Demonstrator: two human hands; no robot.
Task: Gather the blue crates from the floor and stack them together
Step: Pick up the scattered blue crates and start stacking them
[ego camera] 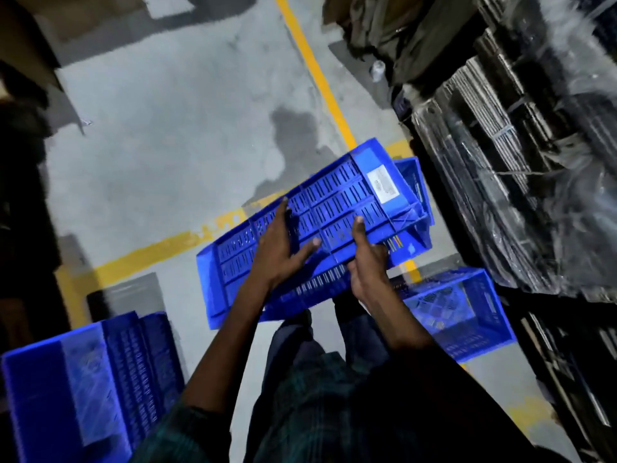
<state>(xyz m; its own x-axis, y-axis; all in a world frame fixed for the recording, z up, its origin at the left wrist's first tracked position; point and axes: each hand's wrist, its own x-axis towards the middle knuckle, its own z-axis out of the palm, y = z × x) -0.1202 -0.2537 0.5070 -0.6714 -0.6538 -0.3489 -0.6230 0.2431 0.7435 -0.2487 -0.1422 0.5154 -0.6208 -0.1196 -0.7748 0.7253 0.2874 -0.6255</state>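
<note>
Two hands hold one blue crate [310,225] above the floor [173,135], tilted so that its slotted side wall faces upward. Left hand [283,252]: laid against that slotted wall, fingers straight and spread, thumb stretched toward the right hand. Right hand [367,262]: curled round the crate's near rim, thumb pressed on the slotted wall, the other fingers hidden beneath. White label [382,184]: stuck to the wall of the held crate, beyond the right hand. Second blue crate [415,182]: just beyond the held one, on the far side of the right hand; only part of it shows, and whether the two touch cannot be told. Third blue crate [464,315]: resting on the floor to the right of the right forearm, open side up, mesh bottom visible. Stacked blue crates [83,379]: below and left of the left forearm, nested together and blurred; their number cannot be told. Yellow floor line [317,75]: runs away beyond the hands, with a second branch crossing to the left under the held crate. Wrapped bundles [521,162]: dark, covered in clear film, standing to the right of the right hand. Plaid sleeve [187,432]: covers the left upper arm; both forearms are bare.
</note>
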